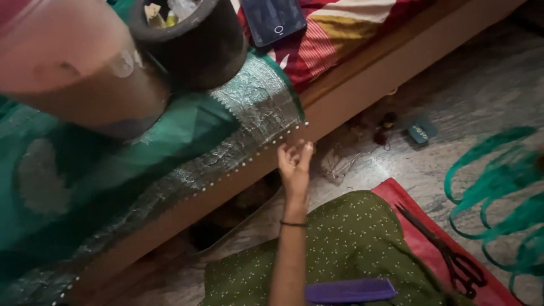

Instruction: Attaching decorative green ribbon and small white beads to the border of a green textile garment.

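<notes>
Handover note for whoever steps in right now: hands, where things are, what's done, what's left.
Right hand: raised to the beaded silver border of the green fabric draped over the wooden bed edge, fingertips pinched right at it; whether they grip a bead or thread is too small to tell.
Left hand: not in view.
Scissors lie on the red mat by the knee, purple comb on the lap, green thread loops on the floor to the right.
Done: beads run along the visible border edge.
Left: cannot judge how much edge remains.
</notes>
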